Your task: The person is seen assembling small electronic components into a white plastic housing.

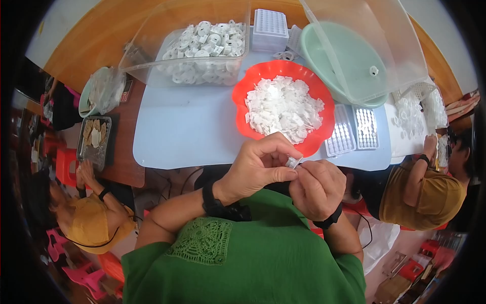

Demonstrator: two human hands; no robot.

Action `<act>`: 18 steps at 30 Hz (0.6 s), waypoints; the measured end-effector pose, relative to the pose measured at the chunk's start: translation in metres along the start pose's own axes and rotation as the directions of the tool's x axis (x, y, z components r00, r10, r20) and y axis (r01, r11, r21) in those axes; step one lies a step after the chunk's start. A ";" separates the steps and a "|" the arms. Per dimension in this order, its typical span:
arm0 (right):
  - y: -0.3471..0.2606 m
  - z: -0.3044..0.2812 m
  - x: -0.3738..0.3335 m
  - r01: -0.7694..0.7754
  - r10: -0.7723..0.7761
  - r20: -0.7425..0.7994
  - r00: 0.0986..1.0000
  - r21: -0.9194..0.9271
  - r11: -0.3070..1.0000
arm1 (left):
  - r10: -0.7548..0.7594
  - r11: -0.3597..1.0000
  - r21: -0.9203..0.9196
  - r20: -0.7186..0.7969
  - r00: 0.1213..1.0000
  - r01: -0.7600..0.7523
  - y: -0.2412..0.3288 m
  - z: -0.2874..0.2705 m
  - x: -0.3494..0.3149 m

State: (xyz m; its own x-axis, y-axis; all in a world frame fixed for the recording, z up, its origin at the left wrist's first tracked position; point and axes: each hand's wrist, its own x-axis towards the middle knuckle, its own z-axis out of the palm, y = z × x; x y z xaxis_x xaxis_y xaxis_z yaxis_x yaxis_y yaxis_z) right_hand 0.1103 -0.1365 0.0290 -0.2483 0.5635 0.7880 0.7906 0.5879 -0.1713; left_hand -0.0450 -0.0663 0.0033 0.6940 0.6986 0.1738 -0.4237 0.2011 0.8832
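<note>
Our left hand is pinching a small white part — our right hand, curled, is lying close rightward, its hold unclear.

Left hand, right hand, white part between; red bowl beyond

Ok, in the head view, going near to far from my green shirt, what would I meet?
Green shirt, the small white piece you're holding, red scalloped bowl heaped with flat white pieces, stack of white trays.
</note>
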 end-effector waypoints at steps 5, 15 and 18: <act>0.001 0.001 0.001 -0.045 0.046 -0.020 0.999 0.035 0.998 | -0.030 0.987 0.155 -0.029 0.999 0.034 0.006 0.001 0.000; 0.002 -0.001 0.006 -0.099 0.105 -0.048 0.993 0.115 0.988 | -0.122 0.992 -0.038 -0.026 0.992 0.121 0.008 0.004 0.001; 0.001 -0.001 0.011 -0.142 0.144 -0.005 0.990 0.149 0.979 | -0.186 0.978 -0.095 -0.016 0.982 0.183 0.002 -0.002 0.000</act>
State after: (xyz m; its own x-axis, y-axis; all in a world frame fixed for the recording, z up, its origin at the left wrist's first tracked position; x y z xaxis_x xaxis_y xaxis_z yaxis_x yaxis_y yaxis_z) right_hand 0.1089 -0.1307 0.0384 -0.1292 0.6397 0.7577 0.7252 0.5821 -0.3678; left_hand -0.0471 -0.0650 0.0041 0.7511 0.6602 -0.0003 -0.3428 0.3904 0.8545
